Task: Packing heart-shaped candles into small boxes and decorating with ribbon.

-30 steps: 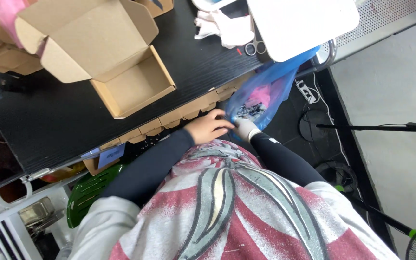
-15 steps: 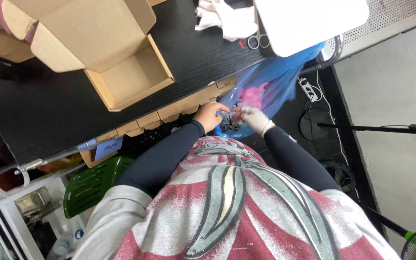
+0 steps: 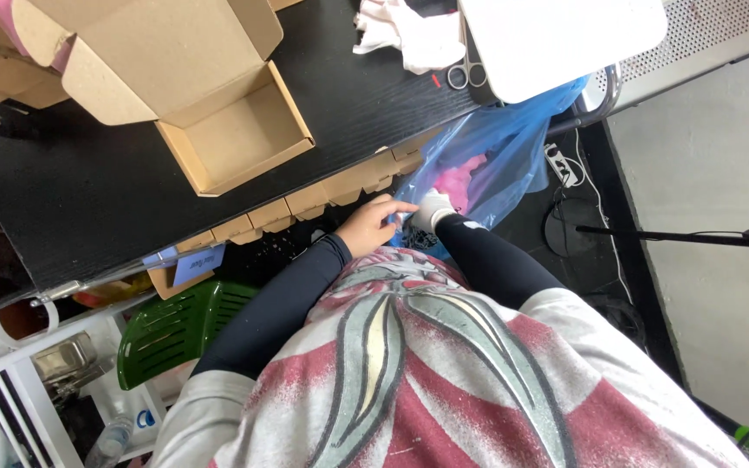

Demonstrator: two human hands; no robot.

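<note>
The blue plastic bag [image 3: 500, 152] hangs off the edge of the black table [image 3: 88, 191], just past the person's two hands. Its long side runs from the hands up toward the white tray [image 3: 565, 39], and its upper part goes under that tray. Something pink [image 3: 461, 180] shows through the thin plastic, but its shape is hard to make out.

The left hand [image 3: 373, 225] is bare and its fingers curl in at the low edge of the bag. The right hand [image 3: 431, 212] wears a white glove and is bunched up right there too. The two hands are almost touching. A small dark thing sits between them, too tiny and hidden to tell what it is, so I cannot tell what either hand grips.

One open cardboard box [image 3: 236, 139] sits on the table, with a row of folded cardboard pieces [image 3: 322, 198] along the table edge. One pair of scissors [image 3: 465, 76] lies by a white cloth [image 3: 409, 35]. One green chair [image 3: 184, 325] stands below.
</note>
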